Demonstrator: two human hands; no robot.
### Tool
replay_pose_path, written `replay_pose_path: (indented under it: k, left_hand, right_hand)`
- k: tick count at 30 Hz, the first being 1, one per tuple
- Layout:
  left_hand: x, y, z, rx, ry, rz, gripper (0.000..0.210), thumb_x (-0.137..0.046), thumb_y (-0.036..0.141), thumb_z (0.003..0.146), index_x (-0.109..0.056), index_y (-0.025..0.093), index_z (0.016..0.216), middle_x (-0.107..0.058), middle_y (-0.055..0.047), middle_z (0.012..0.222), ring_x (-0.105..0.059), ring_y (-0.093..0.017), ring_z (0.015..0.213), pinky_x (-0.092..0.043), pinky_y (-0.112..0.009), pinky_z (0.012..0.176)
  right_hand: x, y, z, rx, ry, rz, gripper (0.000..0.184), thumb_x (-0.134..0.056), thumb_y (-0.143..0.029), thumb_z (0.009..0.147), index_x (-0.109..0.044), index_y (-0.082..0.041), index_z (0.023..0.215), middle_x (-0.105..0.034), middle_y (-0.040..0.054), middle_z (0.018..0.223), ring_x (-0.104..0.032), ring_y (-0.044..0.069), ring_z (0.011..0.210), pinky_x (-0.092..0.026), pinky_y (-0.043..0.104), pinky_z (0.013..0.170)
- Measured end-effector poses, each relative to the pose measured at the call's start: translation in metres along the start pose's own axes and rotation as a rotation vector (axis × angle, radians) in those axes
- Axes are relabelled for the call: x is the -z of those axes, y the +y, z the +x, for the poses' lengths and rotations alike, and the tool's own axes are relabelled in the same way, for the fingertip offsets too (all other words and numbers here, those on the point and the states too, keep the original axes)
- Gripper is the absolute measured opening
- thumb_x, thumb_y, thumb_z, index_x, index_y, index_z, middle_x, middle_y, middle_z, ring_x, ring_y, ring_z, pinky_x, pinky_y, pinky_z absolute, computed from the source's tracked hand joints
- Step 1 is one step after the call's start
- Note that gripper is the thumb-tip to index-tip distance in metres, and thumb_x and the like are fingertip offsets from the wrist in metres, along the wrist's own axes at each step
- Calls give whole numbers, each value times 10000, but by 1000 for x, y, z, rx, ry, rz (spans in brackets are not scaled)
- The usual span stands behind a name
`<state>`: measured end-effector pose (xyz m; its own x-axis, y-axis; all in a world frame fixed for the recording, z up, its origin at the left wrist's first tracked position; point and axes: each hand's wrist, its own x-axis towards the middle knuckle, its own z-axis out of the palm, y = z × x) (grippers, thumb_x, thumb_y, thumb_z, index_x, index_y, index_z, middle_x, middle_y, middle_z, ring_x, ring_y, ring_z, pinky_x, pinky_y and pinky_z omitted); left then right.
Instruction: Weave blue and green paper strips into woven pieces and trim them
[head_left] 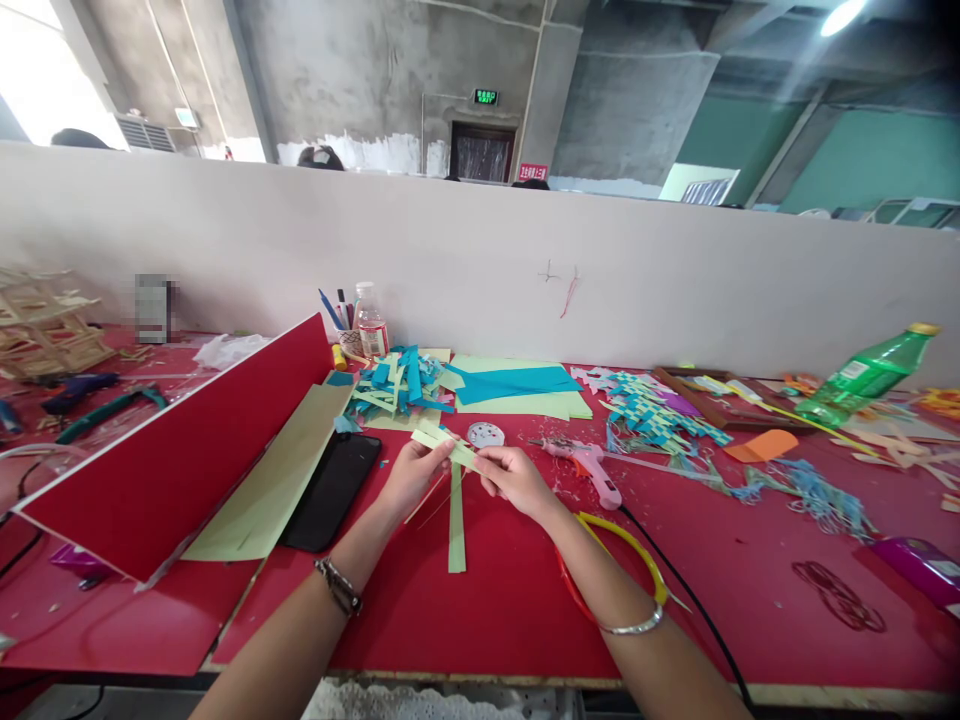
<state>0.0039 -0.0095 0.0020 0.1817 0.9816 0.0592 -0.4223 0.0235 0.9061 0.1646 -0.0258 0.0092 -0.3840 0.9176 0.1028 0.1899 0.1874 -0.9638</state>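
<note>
Between my two hands are pale green paper strips (457, 530), crossing each other, with one long strip hanging down toward me. My left hand (420, 470) pinches their left part between thumb and fingers. On the other side my right hand (516, 478) grips the right part the same way. A bit of blue shows by the left fingertips. Just beyond the hands lies a round white disc (486, 434) with small dark marks. To its right a pink glue gun (589, 466) rests on the red tabletop (525, 610).
A pile of blue and green paper strips (405, 380) and sheets (517, 385) lies behind. At left stand a red partition board (202, 450) and a black phone (334, 490). At right are woven strips (656, 410), a green bottle (862, 375) and a yellow hoop (637, 545).
</note>
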Motion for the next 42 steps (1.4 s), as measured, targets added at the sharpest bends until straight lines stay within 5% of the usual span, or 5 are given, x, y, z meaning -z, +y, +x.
replay_pose_path:
  k: [10,19,31,38,42]
  left_hand:
    - [-1,2,-3,1,-87,16,267,-703,333,604,-656,140,783,-575,17,598,-455,-65,522,-363,-192,527]
    - [0,4,-2,-118,-56,230,316,-634,367,664,-573,139,454,-492,21,473,-417,-79,505,-346,-216,563]
    - [3,8,-2,-186,82,294,342,-529,420,746,-660,157,922,-461,35,507,-377,-79,494,-311,-196,497]
    - [0,6,-4,-104,-56,206,300,-649,414,634,-640,128,723,-504,34,527,-394,-66,489,-323,-195,499]
    - [0,5,-2,-106,-15,191,288,-678,389,603,-644,128,718,-557,21,582,-440,-74,530,-342,-199,529]
  right_hand:
    - [1,1,0,37,-42,-59,420,-399,-512,813,-605,-147,789,-427,-55,430,-348,61,395,-263,201,423]
    - [1,1,0,-14,-121,-2,411,-380,-514,820,-583,-157,808,-455,-59,449,-346,41,345,-260,172,359]
    - [2,0,-2,-22,-181,19,397,-384,-494,828,-578,-148,807,-490,-45,475,-408,45,366,-330,163,382]
    - [1,0,-2,-41,-182,69,422,-347,-511,836,-554,-144,838,-512,-39,489,-433,55,375,-343,172,389]
    - [0,-2,-3,-38,-191,72,387,-378,-493,833,-553,-149,848,-534,-36,518,-457,57,400,-356,179,420]
